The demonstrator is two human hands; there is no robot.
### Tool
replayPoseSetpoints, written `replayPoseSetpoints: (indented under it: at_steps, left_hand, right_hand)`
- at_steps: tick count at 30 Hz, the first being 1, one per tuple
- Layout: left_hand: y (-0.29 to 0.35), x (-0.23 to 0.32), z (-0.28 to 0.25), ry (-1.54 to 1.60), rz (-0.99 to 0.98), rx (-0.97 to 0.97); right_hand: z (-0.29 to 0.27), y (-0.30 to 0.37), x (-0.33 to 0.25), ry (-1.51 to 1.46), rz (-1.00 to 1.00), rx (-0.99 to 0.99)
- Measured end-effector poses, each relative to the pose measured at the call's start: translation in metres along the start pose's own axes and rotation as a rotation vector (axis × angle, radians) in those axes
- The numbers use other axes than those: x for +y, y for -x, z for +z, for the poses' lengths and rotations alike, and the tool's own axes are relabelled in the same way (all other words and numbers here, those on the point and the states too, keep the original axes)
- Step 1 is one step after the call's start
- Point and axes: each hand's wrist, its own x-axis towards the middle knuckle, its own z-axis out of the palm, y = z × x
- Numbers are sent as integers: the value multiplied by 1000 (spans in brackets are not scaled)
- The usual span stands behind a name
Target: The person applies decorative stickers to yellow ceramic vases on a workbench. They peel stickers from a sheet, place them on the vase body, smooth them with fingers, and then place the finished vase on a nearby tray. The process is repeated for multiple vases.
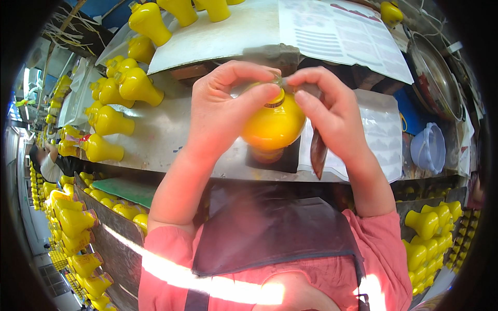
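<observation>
A round yellow bottle [274,124] of orange liquid stands on a dark square pad [290,158] at the table's near edge. My left hand [220,111] wraps its left side, thumb and forefinger pinching the neck. My right hand [332,111] pinches a clear plastic sleeve at the bottle's top; a dark strip [317,153] hangs down below this hand.
Several filled yellow bottles [111,122] stand on the metal table [161,135] to the left, more at the far edge [150,20]. Printed sheets [342,33], a sheet of clear labels [381,132], a metal bowl [433,78] and a pale plastic cup [430,147] lie right. Crates of bottles [433,228] flank me.
</observation>
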Motion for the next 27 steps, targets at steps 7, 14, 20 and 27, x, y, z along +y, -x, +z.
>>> replayPoseSetpoints:
  at_steps: [7, 14, 20, 27]
  left_hand:
    - [-2, 3, 7, -48, -17, 113]
    - [3, 0, 0, 65, -31, -15]
    - [15, -15, -4, 110, -18, -97]
    - [20, -22, -2, 181, -20, -68]
  right_hand:
    - [30, 32, 5, 648, -715, 170]
    - [35, 35, -3, 711, -669, 118]
    - [21, 31, 5, 127, -142, 222]
    - [12, -1, 4, 11, 6, 56]
